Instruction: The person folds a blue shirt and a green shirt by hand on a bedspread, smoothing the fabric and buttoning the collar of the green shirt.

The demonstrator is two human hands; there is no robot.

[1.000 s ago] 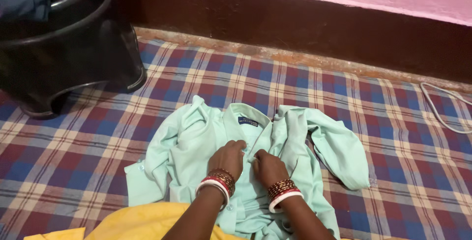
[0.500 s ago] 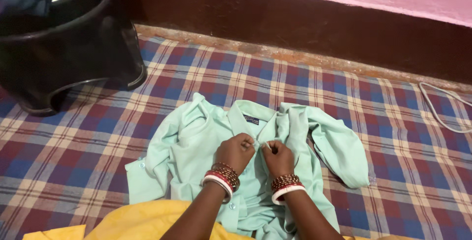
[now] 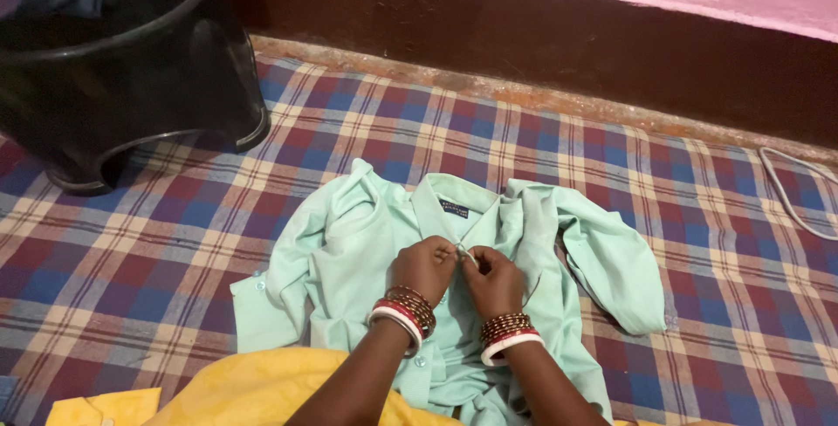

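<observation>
i see a pale mint-green shirt spread front-up on a checked bedsheet of red, blue and cream squares. its collar points toward the dark skirting of the wall, and a dark label sits inside the collar. one sleeve is folded over on the right side; the other side bunches up at the left, with a cuff lying flat near the lower left.

both hands meet just below the collar, on the front opening of the shirt. the left hand has its grip closed, fingers pinched on the shirt's front edge. the right hand is likewise closed in a pinch on the facing edge, thumb and forefinger touching the cloth. the two hands touch or nearly touch at the fingertips; i cannot tell whether a button sits between them. each wrist carries stacked bangles, red, gold and white.

a yellow cloth fills the bottom edge, below the forearms. a black plastic stool stands at the upper left on the sheet, well apart from the shirt. a white cord curves in at the right edge.
</observation>
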